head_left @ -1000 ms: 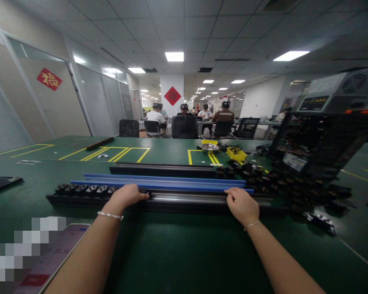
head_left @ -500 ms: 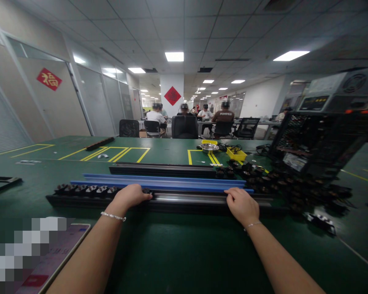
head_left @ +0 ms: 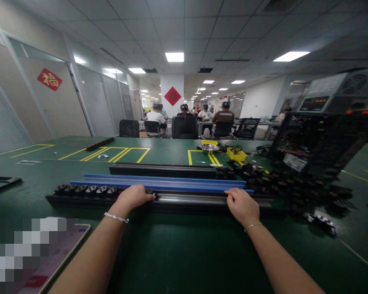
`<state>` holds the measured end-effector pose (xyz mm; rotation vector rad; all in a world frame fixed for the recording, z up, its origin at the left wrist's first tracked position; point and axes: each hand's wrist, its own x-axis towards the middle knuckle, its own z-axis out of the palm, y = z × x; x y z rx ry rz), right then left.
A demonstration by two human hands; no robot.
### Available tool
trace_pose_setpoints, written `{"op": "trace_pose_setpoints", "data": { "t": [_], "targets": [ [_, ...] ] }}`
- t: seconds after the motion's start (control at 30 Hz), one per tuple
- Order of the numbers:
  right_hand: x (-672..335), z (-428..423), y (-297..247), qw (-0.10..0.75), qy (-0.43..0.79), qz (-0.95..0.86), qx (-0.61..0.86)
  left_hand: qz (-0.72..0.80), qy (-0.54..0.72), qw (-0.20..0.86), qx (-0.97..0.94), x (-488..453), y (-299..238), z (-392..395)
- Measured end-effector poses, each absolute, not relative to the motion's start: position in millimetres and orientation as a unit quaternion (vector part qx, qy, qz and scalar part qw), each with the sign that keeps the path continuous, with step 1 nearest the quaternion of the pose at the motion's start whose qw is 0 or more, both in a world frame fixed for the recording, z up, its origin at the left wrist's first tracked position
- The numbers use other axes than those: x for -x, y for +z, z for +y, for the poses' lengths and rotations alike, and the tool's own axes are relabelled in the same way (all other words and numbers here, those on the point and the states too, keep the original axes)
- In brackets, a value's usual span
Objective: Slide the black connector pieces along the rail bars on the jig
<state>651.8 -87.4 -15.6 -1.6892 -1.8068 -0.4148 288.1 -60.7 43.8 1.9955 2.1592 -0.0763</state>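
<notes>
Both hands curl over the long black rail (head_left: 187, 200) lying crosswise on the green bench (head_left: 178, 253): left hand (head_left: 133, 198) at 11 o'clock, right hand (head_left: 242, 206) at 1 o'clock, blue strips (head_left: 159, 183) just behind.

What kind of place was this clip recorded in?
Probably an open-plan electronics assembly workshop: a green work table marked with yellow lines, a long black rail under both hands, and a yellow parts bin.

Black rail (head_left: 187, 200) lower centre: metal, glossy silver streak along top. Blue strips (head_left: 159, 182) behind it: smooth plastic look, satin. Table mat (head_left: 178, 253): matt green, rubbery. Bowl (head_left: 209, 148) mid frame: shiny steel. Yellow bin (head_left: 236, 154): plastic. Bracelets: small glossy beads.
</notes>
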Motion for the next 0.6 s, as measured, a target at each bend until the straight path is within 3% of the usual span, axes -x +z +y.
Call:
{"op": "trace_pose_setpoints", "data": {
  "t": [0.6],
  "targets": [
    [-651.4, -88.5, -15.1, 0.311, -0.152, -0.680, 0.646, 0.722, -0.013, 0.095, -0.685, -301.0, 41.8, -63.5]
  ]
}}
